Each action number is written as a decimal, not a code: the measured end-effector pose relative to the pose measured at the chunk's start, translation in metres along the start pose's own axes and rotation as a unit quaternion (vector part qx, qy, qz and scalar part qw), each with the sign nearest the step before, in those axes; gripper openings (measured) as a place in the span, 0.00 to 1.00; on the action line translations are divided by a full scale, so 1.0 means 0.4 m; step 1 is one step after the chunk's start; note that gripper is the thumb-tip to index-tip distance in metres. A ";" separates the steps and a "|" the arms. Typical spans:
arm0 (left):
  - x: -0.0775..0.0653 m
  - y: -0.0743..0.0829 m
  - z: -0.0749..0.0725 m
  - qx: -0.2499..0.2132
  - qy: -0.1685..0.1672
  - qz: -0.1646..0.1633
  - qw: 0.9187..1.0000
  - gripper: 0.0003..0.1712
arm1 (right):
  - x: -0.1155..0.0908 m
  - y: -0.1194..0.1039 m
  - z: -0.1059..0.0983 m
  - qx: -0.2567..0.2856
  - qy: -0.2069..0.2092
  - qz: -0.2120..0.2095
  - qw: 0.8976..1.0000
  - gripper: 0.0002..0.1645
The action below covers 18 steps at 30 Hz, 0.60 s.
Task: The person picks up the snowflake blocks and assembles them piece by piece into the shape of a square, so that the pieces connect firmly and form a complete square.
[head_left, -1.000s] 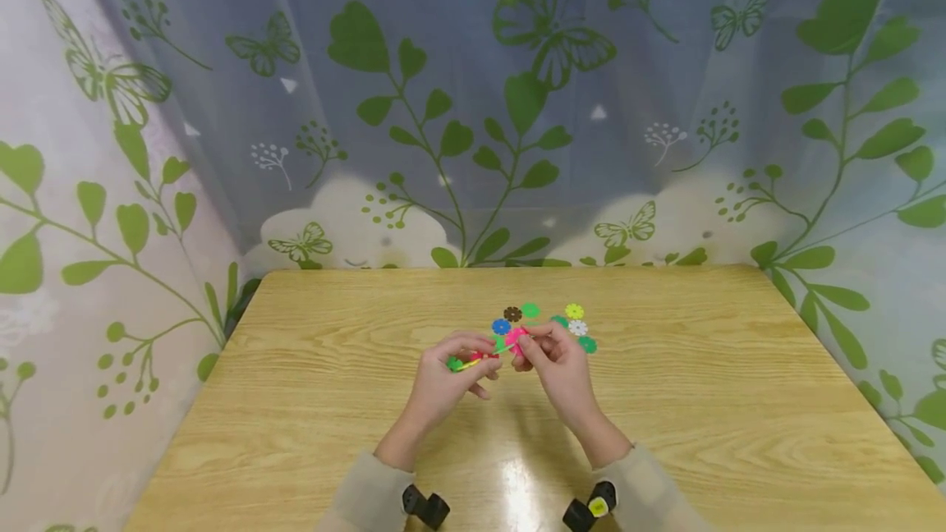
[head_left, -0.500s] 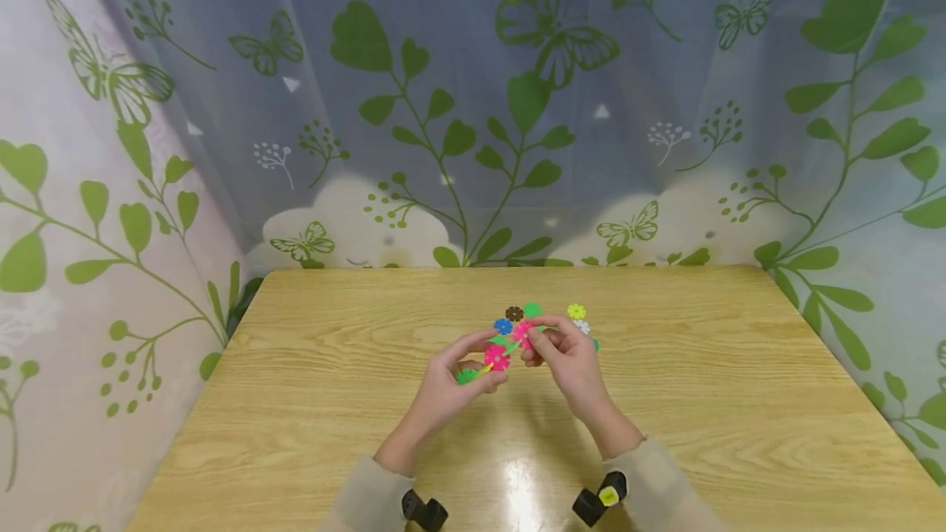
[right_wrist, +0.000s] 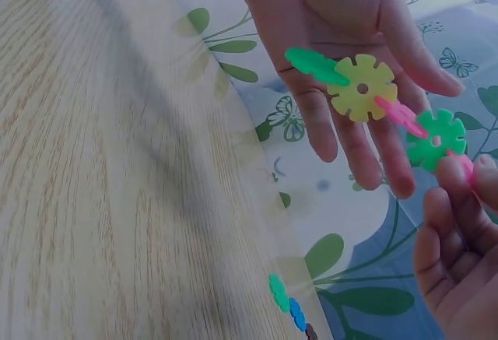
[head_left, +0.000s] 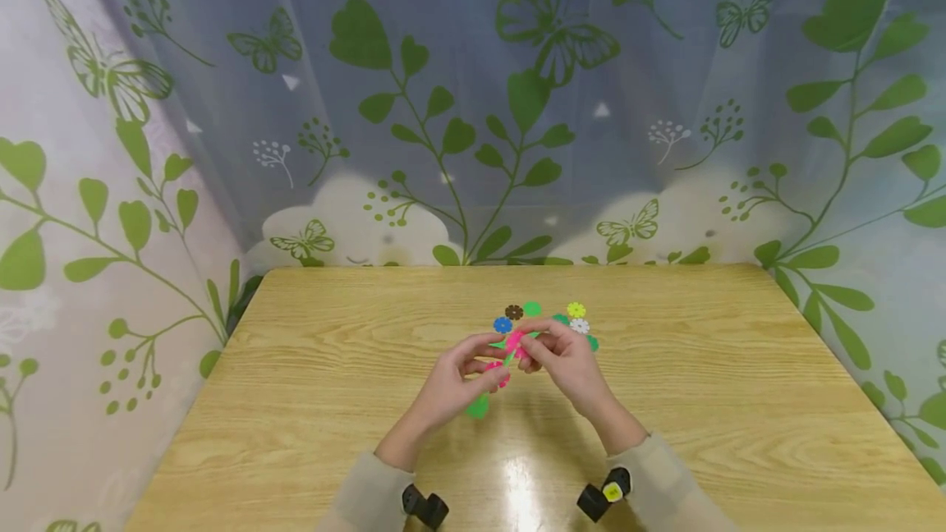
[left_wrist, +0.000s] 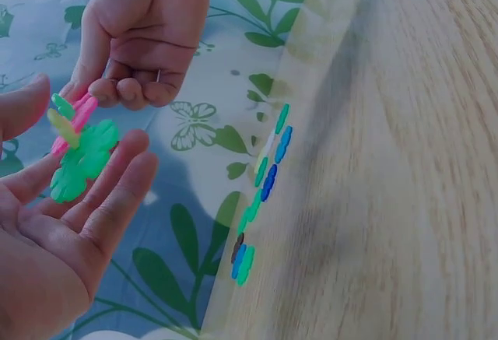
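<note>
A chain of plastic snowflake discs hangs between the hands. The right hand pinches the pink disc at its upper end between thumb and fingers. After that follow a green disc, a second pink disc, a yellow disc and a green end disc, slotted together at angles. The left hand lies alongside, its fingers extended and spread in the right wrist view. In the head view its thumb partly covers the second pink disc, and the green end disc dangles below.
Several loose discs lie beyond the hands on the wooden table, among them a blue disc, a brown disc, a yellow disc and a white disc. A leaf-patterned curtain hangs behind the table.
The chain's lower end has dropped from within the left hand to below it. The left fingers have loosened from the chain. The right hand has shifted slightly right, still pinching the pink disc.
</note>
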<state>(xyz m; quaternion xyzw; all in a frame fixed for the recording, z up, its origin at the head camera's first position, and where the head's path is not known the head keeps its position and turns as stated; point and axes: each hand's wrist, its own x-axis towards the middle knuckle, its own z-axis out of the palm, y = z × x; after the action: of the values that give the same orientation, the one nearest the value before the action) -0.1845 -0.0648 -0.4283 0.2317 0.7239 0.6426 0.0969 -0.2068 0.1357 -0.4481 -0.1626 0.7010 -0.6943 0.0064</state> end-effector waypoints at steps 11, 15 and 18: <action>0.004 -0.003 -0.001 -0.010 -0.014 0.005 1.000 0.29 | 0.001 0.005 -0.001 -0.031 -0.027 0.009 0.999 0.11; 0.003 -0.009 -0.001 -0.016 -0.021 0.010 1.000 0.30 | 0.003 0.006 0.001 -0.034 -0.034 0.011 0.999 0.10; 0.001 -0.013 -0.001 -0.025 -0.023 0.010 0.999 0.32 | 0.004 0.008 0.003 -0.038 -0.037 0.014 0.998 0.10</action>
<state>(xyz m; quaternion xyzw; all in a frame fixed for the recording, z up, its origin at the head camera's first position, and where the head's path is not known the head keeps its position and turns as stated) -0.1861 -0.0653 -0.4331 0.2511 0.7031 0.6556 0.1134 -0.2088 0.1342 -0.4510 -0.1784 0.7283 -0.6606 0.0365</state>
